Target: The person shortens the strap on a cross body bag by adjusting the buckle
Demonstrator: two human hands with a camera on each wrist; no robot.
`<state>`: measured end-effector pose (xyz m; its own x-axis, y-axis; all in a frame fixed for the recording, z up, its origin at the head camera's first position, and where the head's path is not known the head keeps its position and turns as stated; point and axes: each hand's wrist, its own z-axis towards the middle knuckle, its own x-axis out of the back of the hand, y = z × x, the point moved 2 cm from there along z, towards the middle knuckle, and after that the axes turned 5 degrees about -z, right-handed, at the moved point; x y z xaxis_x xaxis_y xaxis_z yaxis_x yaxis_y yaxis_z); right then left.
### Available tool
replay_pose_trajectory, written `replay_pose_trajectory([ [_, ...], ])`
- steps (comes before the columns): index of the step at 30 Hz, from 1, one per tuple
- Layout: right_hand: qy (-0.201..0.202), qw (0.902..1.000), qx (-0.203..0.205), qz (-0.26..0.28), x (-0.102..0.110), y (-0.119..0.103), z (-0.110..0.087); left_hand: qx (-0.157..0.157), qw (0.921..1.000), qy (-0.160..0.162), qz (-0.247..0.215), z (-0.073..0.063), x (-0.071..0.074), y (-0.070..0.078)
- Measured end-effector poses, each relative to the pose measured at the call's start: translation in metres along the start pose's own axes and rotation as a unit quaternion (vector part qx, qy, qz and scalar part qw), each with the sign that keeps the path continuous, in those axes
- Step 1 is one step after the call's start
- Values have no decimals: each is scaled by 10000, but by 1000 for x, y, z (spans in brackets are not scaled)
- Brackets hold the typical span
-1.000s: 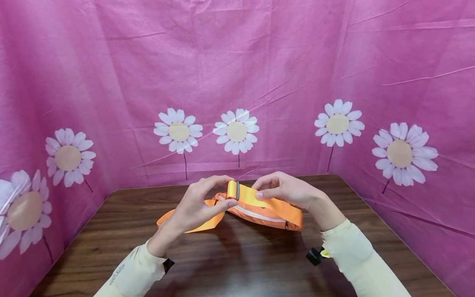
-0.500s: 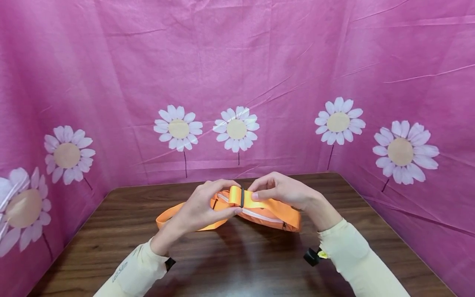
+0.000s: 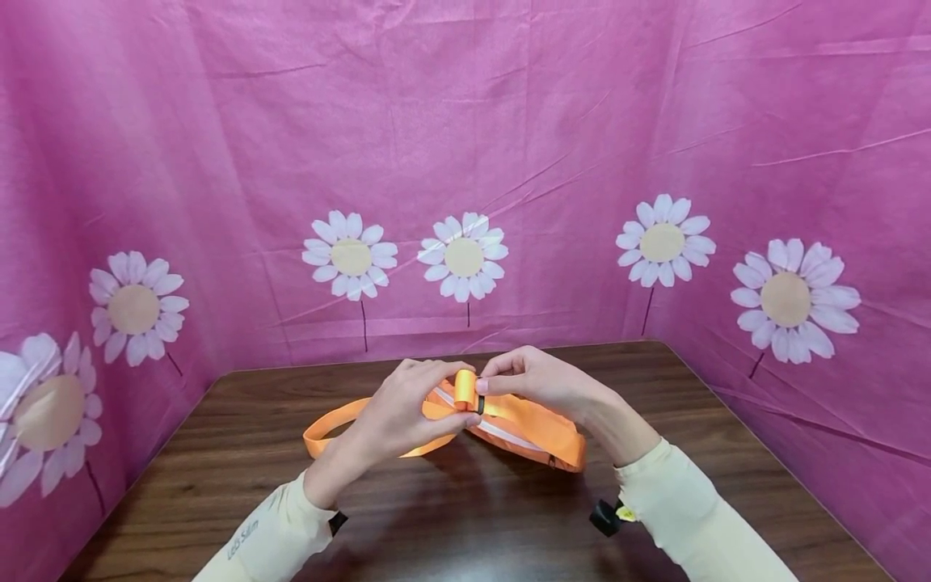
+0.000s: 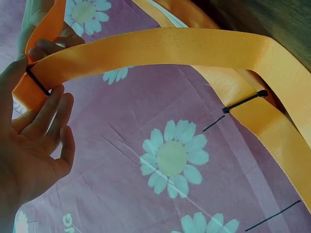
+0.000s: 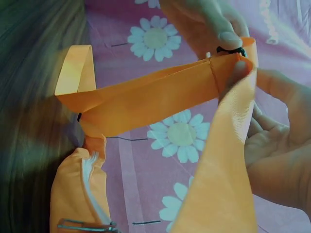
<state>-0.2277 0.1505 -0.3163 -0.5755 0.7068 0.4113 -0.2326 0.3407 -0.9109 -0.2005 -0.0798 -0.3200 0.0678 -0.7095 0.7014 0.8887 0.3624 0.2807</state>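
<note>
An orange waist bag point(image 3: 563, 436) with a white zipper lies on the table, its orange strap point(image 4: 160, 47) raised in front. My left hand point(image 3: 396, 416) holds the strap's black slider buckle point(image 4: 38, 80) by its edges, thumb below and index finger above. A short fold of webbing point(image 3: 465, 390) loops out through the buckle toward the left palm. Thumb and index finger of my right hand point(image 3: 549, 384) pinch the webbing right at the buckle. Farther along the strap, a second black bar point(image 4: 245, 101) shows in the left wrist view.
A dark wood-grain table point(image 3: 451, 525) is under the bag. The strap's slack loop point(image 3: 318, 436) rests at left, beside the left wrist. A pink cloth with daisies point(image 3: 465, 121) encloses the back and sides.
The buckle and left hand have shifted slightly right. My right fingers have slid along the strap up to the buckle, and the webbing fold stands out more. The bag has tilted a little.
</note>
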Motion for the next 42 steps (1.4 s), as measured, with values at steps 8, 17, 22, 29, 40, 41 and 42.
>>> replay_pose_trajectory([
  [8,10,9980,74,630,-1,-3,-5,261,9992,-170,-247,0,0,-5],
  [17,-209,9914,359,1238,-1,-6,-6,88,9997,-151,-191,1,2,-4],
  [22,-242,9858,420,1608,2,-6,-8,-299,9976,-221,579,-1,-3,-8],
  [29,-311,9787,569,1947,8,-9,-10,-458,9917,-262,1174,-3,-5,-14],
  [40,-80,9933,377,1091,8,-12,-12,-114,9973,-435,573,-2,-1,-16],
  [41,-61,9947,367,961,7,-11,-12,-99,9982,-431,411,-2,-1,-14],
  [42,-38,9956,383,852,6,-11,-12,-93,9988,-415,248,-2,-1,-13],
])
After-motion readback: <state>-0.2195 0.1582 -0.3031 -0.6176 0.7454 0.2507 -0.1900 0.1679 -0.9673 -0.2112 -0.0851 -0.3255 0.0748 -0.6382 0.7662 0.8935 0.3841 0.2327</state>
